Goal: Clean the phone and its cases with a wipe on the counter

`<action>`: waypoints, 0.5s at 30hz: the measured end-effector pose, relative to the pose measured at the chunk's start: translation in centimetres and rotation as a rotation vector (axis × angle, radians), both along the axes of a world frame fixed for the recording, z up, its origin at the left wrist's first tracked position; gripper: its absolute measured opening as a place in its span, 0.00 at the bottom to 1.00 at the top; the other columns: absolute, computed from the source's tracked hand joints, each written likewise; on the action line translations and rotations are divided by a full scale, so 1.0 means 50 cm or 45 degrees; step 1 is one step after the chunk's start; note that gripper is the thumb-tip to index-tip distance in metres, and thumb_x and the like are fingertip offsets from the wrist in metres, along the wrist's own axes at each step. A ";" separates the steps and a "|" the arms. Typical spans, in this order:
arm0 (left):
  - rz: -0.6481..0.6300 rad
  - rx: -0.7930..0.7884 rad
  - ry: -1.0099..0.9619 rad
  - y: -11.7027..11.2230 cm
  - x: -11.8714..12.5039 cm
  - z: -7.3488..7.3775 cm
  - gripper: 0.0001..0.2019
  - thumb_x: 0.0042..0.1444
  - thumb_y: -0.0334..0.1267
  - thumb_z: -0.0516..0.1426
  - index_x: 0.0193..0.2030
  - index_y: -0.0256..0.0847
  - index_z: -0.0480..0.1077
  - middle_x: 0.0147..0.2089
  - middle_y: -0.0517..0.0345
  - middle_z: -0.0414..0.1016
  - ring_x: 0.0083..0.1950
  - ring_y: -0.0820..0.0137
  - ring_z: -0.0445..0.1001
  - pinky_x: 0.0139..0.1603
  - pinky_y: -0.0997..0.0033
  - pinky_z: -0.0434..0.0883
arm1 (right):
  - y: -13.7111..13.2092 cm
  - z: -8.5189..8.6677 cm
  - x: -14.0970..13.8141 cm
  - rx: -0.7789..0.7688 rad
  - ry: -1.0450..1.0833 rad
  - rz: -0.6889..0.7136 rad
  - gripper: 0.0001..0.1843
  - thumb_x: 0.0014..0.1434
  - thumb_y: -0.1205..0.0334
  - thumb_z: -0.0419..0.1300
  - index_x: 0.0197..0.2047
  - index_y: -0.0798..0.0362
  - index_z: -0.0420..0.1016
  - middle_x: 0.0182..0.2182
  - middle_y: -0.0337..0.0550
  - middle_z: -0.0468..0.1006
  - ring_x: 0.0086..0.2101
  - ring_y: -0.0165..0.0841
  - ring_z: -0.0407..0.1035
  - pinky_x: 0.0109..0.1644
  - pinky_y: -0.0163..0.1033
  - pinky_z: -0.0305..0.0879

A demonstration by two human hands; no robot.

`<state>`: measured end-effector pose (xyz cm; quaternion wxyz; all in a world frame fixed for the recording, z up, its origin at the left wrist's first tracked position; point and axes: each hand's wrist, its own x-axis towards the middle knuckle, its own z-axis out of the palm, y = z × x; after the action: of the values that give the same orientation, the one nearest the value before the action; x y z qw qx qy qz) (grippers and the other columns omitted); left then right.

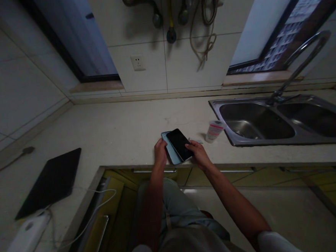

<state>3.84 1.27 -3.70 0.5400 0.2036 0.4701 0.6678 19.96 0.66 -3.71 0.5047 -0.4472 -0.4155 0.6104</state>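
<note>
A black phone [179,143] lies tilted across a light blue phone case [170,153] at the front edge of the pale countertop [122,129]. My left hand [160,151] grips the left side of the case, fingers curled on it. My right hand [197,153] holds the phone's lower right edge with fingers closed on it. Both forearms reach up from the bottom of the view.
A small plastic cup [213,131] lies tipped beside a double steel sink [282,120] with a tall faucet [302,64]. A black tablet [51,181], a white device [23,238] and a white cable [88,220] sit on the left counter. A wall socket [138,62] and hoses [177,14] hang behind.
</note>
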 end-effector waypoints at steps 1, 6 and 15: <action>-0.003 -0.012 -0.096 0.001 0.007 -0.005 0.06 0.43 0.37 0.59 0.29 0.40 0.67 0.22 0.65 0.66 0.25 0.74 0.66 0.31 0.75 0.63 | -0.001 0.003 -0.002 0.006 -0.003 0.009 0.17 0.43 0.52 0.67 0.34 0.54 0.76 0.25 0.37 0.77 0.27 0.34 0.68 0.34 0.37 0.62; -0.001 -0.048 -0.423 0.004 0.044 -0.011 0.18 0.39 0.48 0.61 0.36 0.39 0.69 0.27 0.60 0.73 0.28 0.69 0.73 0.34 0.70 0.69 | -0.008 0.013 -0.021 0.123 -0.119 -0.005 0.22 0.47 0.52 0.66 0.45 0.51 0.72 0.31 0.36 0.78 0.33 0.35 0.71 0.38 0.38 0.66; 0.063 0.007 -0.290 0.003 0.049 -0.019 0.28 0.42 0.53 0.68 0.46 0.41 0.70 0.35 0.56 0.78 0.34 0.66 0.77 0.39 0.66 0.73 | -0.018 0.020 -0.029 0.299 -0.396 0.217 0.25 0.56 0.50 0.61 0.54 0.52 0.67 0.36 0.42 0.80 0.34 0.36 0.74 0.39 0.41 0.70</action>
<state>6.29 1.44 -4.66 0.5728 0.1163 0.4088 0.7009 18.50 -0.26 -2.70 0.4299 -0.4374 -0.5929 0.5218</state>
